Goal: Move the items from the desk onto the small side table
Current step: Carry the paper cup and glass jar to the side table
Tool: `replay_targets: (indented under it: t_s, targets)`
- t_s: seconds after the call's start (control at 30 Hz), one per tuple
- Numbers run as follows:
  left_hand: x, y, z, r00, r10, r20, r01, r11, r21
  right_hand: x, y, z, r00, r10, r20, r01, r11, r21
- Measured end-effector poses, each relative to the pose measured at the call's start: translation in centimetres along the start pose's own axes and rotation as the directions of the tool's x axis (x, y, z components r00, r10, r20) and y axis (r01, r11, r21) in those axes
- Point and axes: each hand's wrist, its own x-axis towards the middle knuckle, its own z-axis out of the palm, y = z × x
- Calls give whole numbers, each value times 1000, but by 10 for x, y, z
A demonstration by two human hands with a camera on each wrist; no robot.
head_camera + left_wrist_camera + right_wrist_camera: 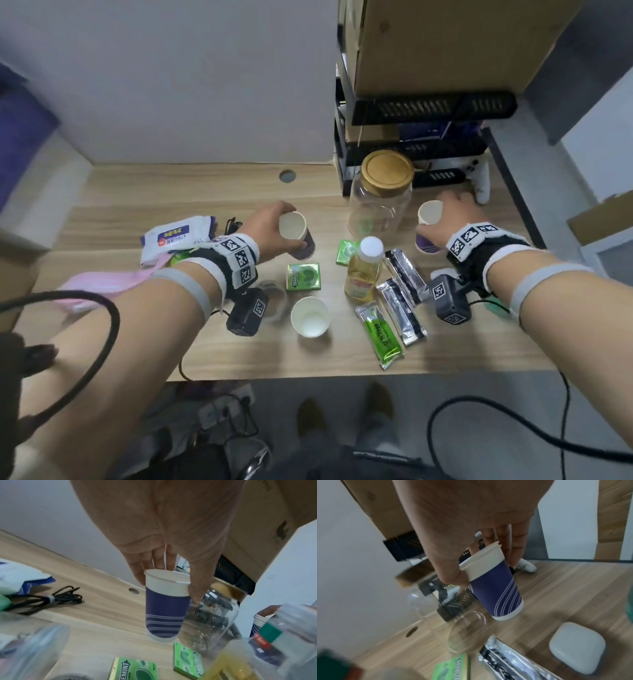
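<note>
My left hand grips the rim of a purple striped paper cup from above, at the middle of the wooden desk. In the left wrist view that cup stands upright; whether its base touches the desk I cannot tell. My right hand holds a second purple cup by its rim, right of the clear jar. In the right wrist view this cup is tilted, with its base off the desk.
On the desk lie a white paper cup, two green gum boxes, an oil bottle, several sachets, a wipes pack, a pink mask, a black cable and a white case. A shelf with a cardboard box stands at the back right.
</note>
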Motion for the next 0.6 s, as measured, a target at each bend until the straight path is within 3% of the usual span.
replay_targets:
  t_s: [0.2, 0.33, 0.47, 0.6]
  targets:
    - [-53, 22, -32, 978, 142, 150, -134, 989, -62, -45, -17, -54, 988, -92, -124, 103, 991, 89]
    - [-87, 23, -22, 953, 168, 250, -196, 977, 90, -72, -29, -75, 968, -162, -190, 197, 964, 179]
    - [-112, 16, 14, 964, 123, 236, -150, 984, 100, -97, -42, -84, 919, -271, -287, 348, 900, 263]
    - [-121, 7, 60, 985, 33, 170, -49, 995, 92, -123, -53, -78, 821, -441, -363, 559, 753, 348]
